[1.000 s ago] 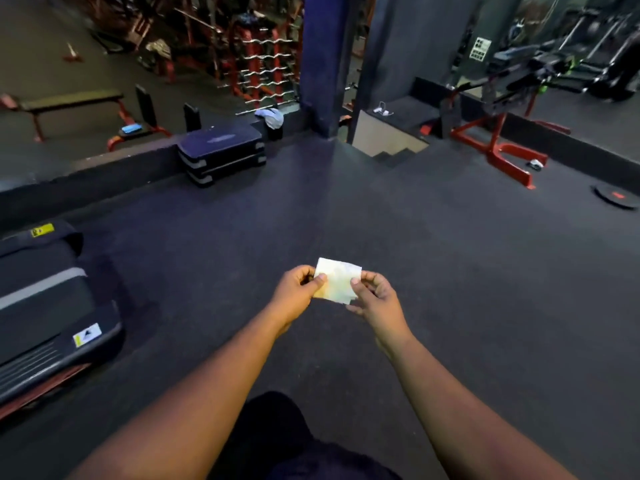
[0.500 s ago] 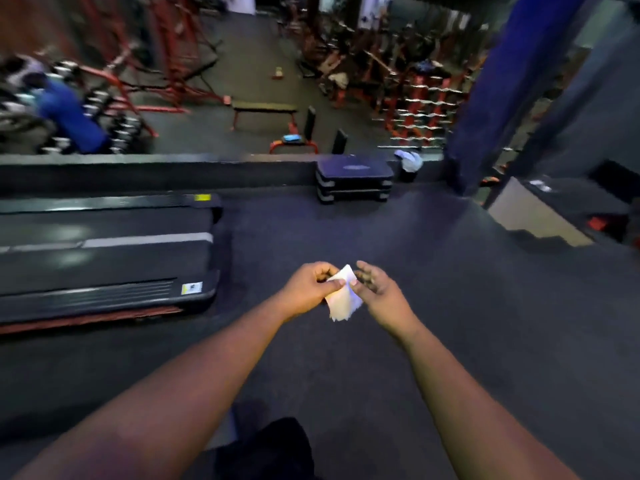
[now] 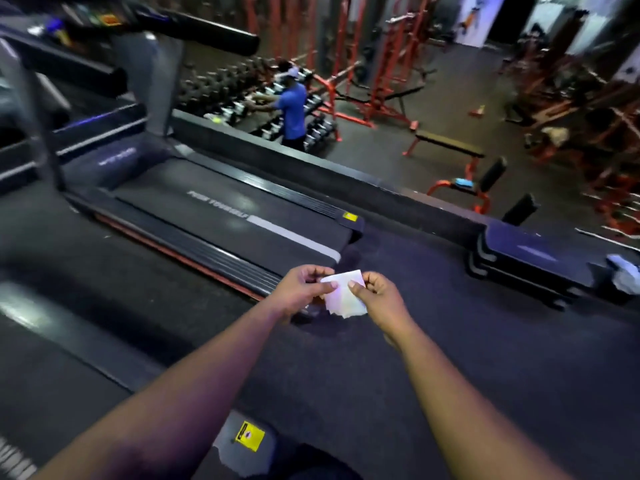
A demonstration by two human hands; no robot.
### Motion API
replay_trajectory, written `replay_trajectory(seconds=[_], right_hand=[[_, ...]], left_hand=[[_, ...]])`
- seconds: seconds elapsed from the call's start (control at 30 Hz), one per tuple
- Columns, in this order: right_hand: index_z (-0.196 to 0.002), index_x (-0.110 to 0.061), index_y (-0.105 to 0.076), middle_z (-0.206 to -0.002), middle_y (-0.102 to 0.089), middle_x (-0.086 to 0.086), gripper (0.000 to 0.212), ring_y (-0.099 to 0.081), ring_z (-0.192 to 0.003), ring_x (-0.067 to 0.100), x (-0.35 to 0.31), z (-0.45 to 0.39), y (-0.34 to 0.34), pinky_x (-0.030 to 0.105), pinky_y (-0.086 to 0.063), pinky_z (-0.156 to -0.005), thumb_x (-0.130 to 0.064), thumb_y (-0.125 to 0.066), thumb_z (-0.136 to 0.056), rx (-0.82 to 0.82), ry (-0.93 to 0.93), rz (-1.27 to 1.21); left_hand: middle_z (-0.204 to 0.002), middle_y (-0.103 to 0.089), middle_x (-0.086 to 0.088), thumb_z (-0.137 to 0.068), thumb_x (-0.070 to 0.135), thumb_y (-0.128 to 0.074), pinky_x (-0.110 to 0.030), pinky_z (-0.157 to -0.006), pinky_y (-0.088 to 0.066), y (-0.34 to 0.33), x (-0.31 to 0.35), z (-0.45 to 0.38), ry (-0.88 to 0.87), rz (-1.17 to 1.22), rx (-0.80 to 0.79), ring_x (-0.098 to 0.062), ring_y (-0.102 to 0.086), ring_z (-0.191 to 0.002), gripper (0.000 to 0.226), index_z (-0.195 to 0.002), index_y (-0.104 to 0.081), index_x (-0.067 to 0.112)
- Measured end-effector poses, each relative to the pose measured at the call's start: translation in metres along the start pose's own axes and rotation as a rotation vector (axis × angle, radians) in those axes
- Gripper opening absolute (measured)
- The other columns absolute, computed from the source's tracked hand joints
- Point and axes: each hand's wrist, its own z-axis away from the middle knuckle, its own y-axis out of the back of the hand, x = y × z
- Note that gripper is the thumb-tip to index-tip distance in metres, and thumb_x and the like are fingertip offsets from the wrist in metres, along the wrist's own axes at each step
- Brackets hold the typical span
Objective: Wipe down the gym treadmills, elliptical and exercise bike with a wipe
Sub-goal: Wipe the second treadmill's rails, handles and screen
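- The wipe (image 3: 343, 293) is a small white sheet, folded to a rough rectangle, with loose layered edges showing along its lower side.
- It hangs in the air at mid-frame, above the dark floor (image 3: 467, 358), just off the rear end of the treadmill (image 3: 221, 216).
- The left hand (image 3: 303, 289) pinches the wipe's upper left corner between thumb and curled fingers.
- The right hand (image 3: 379, 296) pinches the right edge the same way, thumb on top; both hands have closed on the sheet and hold nothing else.
- The treadmill lies from 9 to 12 o'clock of the hands, its belt running up-left toward the uprights and console (image 3: 104, 19) at 10 o'clock.
- A second deck (image 3: 69, 358) sits at 8 o'clock, with a strip of floor between the two machines.
- A low ledge (image 3: 346, 168) runs behind the treadmill from 11 to 2 o'clock.
- Stacked steps (image 3: 526, 261) stand at 2 o'clock against it.
- Open floor spreads from 3 to 6 o'clock.
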Motion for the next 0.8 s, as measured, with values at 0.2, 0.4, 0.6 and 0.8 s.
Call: replay_trajectory(seconds=[0.2, 0.4, 0.6, 0.8], right_hand=[[-0.105, -0.004, -0.064, -0.094, -0.071, 0.006, 0.012, -0.063, -0.082, 0.018, -0.028, -0.095, -0.056, 0.035, -0.052, -0.072, -0.015, -0.061, -0.101, -0.179, 0.045, -0.061], [-0.109, -0.010, -0.068, -0.106, -0.076, 0.010, 0.012, -0.070, -0.088, 0.017, -0.043, -0.190, -0.108, 0.035, -0.057, -0.079, -0.011, -0.059, -0.101, -0.483, 0.013, -0.182], [-0.111, -0.007, -0.069, -0.106, -0.076, 0.014, 0.015, -0.070, -0.090, 0.022, -0.065, -0.257, -0.132, 0.035, -0.057, -0.077, -0.009, -0.060, -0.099, -0.776, -0.062, -0.211], [-0.121, -0.001, -0.065, -0.113, -0.074, 0.019, 0.023, -0.070, -0.096, 0.027, -0.084, -0.306, -0.187, 0.034, -0.059, -0.076, -0.005, -0.055, -0.101, -0.994, -0.099, -0.155]], left_hand=[[-0.079, -0.071, -0.004, -0.090, 0.004, -0.074, -0.022, -0.057, -0.048, 0.063, 0.021, -0.025, -0.034, 0.020, 0.224, -0.011, -0.058, -0.058, 0.010, -0.098, -0.069, 0.007], [-0.080, -0.071, -0.006, -0.092, 0.002, -0.071, -0.023, -0.056, -0.052, 0.106, 0.030, -0.055, -0.095, 0.079, 0.618, -0.010, -0.061, -0.060, 0.007, -0.094, -0.071, 0.009], [-0.080, -0.072, -0.004, -0.082, 0.022, -0.077, -0.030, -0.060, -0.050, 0.129, 0.047, -0.083, -0.083, 0.026, 0.900, -0.018, -0.059, -0.069, 0.017, -0.094, -0.070, 0.013], [-0.084, -0.068, -0.009, -0.094, 0.002, -0.070, -0.021, -0.054, -0.050, 0.163, 0.056, -0.094, -0.031, -0.097, 1.181, -0.006, -0.059, -0.063, 0.014, -0.105, -0.069, -0.006]])
